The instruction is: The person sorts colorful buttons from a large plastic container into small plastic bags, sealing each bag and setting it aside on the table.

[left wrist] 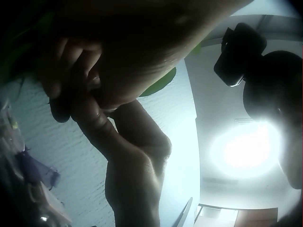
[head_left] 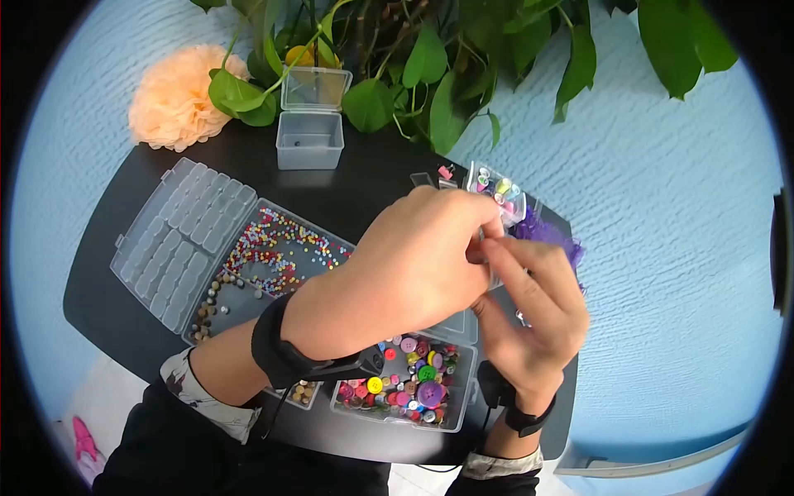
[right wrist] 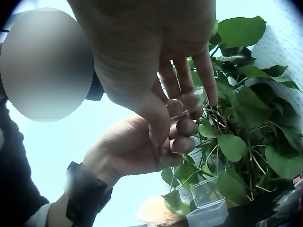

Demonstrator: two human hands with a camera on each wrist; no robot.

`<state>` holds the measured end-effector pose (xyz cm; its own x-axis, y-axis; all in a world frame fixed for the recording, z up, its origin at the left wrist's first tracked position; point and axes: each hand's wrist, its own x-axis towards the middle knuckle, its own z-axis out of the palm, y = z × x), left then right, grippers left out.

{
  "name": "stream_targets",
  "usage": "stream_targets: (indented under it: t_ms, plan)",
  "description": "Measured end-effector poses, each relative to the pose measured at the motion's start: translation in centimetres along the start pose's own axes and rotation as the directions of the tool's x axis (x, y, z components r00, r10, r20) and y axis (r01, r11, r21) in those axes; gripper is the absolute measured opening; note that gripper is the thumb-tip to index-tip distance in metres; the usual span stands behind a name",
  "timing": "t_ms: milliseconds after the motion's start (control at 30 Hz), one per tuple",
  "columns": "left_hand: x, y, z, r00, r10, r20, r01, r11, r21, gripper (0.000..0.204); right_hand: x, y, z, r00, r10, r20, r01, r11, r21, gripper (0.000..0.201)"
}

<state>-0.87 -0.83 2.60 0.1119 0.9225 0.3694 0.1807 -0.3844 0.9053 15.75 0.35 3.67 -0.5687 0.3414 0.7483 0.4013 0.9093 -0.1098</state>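
Observation:
My left hand [head_left: 405, 256] reaches across from the left, and its curled fingertips meet those of my right hand [head_left: 542, 310] above the table's right part. Between them they hold a small clear plastic piece [right wrist: 202, 97], mostly hidden by fingers; I cannot tell its exact kind. In the right wrist view, the right thumb and fingers pinch it from above while the left fingers curl against it from below. Below the hands, a clear box [head_left: 461, 422] holds mixed buttons [head_left: 426, 374]. A clear container of small colourful items [head_left: 503, 188] stands just beyond the fingertips.
A divided clear case [head_left: 178, 240] lies with its lid open, holding small coloured beads [head_left: 289, 240] and round brownish pieces [head_left: 203, 318]. An open small box [head_left: 310, 149], a peach paper flower [head_left: 186, 99] and leafy plants [head_left: 438, 83] stand behind. Purple material [head_left: 546, 236] lies right.

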Motion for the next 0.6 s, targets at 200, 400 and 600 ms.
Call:
stream_targets:
  t_ms: [200,400,600]
  plan:
    - [-0.1,-0.7,0.0,0.995,0.086,-0.04,-0.08,0.986,0.145,0.017,-0.1,-0.2,0.5,1.0,0.012,0.02,-0.012,0.999,0.032,0.05]
    - [0.0,-0.7,-0.3,0.998,0.059,-0.014,-0.057,0.992,0.112,0.02,0.2,-0.2,0.4,1.0,0.02,0.004,-0.02,0.999,0.042,0.049]
    - [0.4,0.8,-2.2,0.943,-0.199,0.265,0.235,0.966,-0.112,0.028,0.1,0.2,-0.5,0.999,0.036,0.007,-0.036,0.999,-0.009,0.049]
